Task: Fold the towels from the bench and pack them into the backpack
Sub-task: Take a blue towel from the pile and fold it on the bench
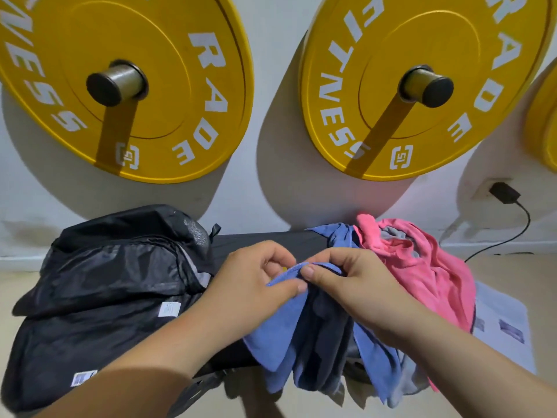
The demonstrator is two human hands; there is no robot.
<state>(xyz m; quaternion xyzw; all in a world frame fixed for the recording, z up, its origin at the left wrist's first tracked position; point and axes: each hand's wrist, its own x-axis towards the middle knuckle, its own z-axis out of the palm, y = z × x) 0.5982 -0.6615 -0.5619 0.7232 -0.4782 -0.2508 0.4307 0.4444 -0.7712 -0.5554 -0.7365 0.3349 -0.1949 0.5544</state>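
Two full yellow weight plates [126,86] hang above the grip. One black backpack [99,291] lies left of it on the counter [265,239]. Right of it sits one pink towel [422,267], perhaps with grey cloth beneath. Left hand [256,279] and right hand [346,282] pinch one rumpled blue towel [289,336] hanging over the counter's edge.

body: two bare forearms | hands [301,285]: no gloves, rings or watch | sleeves: none visible

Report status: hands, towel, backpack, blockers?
Left hand and right hand both pinching blue towel edge. Pink towel unfolded on bench. Backpack at left; nothing blocking.
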